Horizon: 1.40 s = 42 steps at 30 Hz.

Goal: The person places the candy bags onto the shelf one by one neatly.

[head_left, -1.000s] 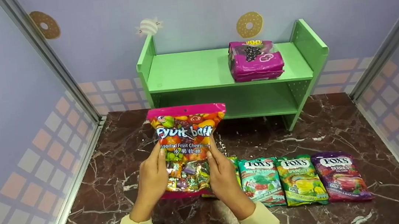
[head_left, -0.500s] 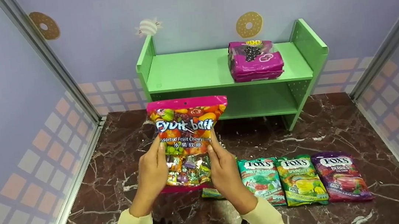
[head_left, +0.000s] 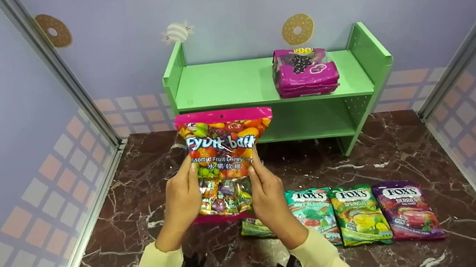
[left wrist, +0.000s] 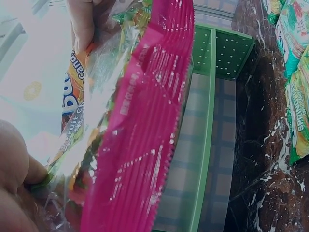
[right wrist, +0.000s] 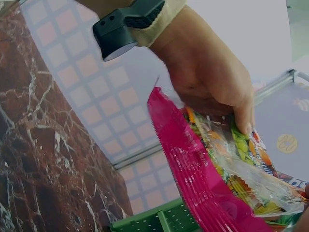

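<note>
A bag of assorted fruit chewy candy, bright with fruit pictures and pink top and bottom bands, is held up above the floor in front of the green shelf. My left hand grips its left side and my right hand its right side, thumbs on the front and the other fingers mostly hidden behind. In the left wrist view the bag's crimped pink bottom seal faces the camera. The right wrist view shows the left hand holding the bag's edge, thumb over the printed face.
A green two-tier shelf stands against the back wall, with a purple packet on its upper right. On the marble floor lie mint, spring tea and berries candy bags, and a partly hidden green-yellow bag.
The candy bag has risen in the head view toward the shelf, with both hands keeping hold of it. More of the green-yellow bag beneath shows. The shelf and floor bags have not moved.
</note>
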Available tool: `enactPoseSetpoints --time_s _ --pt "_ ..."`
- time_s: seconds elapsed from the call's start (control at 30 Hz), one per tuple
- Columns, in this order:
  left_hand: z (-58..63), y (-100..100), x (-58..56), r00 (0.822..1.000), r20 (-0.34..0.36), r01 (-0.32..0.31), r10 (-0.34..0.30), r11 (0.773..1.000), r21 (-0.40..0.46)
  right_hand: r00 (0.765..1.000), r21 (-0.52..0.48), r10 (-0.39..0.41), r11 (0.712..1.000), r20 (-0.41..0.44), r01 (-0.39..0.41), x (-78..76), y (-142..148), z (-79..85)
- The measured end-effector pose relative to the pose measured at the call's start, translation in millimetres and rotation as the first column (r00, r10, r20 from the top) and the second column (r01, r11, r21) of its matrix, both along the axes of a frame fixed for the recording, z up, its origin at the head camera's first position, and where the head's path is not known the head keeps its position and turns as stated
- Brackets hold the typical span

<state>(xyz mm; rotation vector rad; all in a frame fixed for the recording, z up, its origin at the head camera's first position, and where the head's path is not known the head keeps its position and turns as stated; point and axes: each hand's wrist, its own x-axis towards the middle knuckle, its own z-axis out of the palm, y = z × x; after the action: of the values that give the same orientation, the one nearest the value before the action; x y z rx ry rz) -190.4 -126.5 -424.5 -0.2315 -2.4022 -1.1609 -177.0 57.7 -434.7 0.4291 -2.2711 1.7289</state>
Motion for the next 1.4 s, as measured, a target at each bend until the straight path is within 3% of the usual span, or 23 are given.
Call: enactPoseSetpoints --time_s 0.23,0.77,1.4 --pt "6.1 1 -4.5 1.000 -0.007 0.000 0.000 1.000 0.000 1.000 0.024 0.005 1.000 -0.020 -0.004 -5.6 0 6.7" --pt "14.5 4 -14.6 0.999 -0.033 0.004 -0.005 1.000 -0.019 0.999 -0.002 0.023 1.000 0.046 -0.023 -15.2 4 14.5" --pt "24.0 8 -32.0 0.999 -0.034 -0.005 0.005 1.000 -0.018 0.999 0.017 -0.002 1.000 0.046 0.001 -31.7 7 25.0"
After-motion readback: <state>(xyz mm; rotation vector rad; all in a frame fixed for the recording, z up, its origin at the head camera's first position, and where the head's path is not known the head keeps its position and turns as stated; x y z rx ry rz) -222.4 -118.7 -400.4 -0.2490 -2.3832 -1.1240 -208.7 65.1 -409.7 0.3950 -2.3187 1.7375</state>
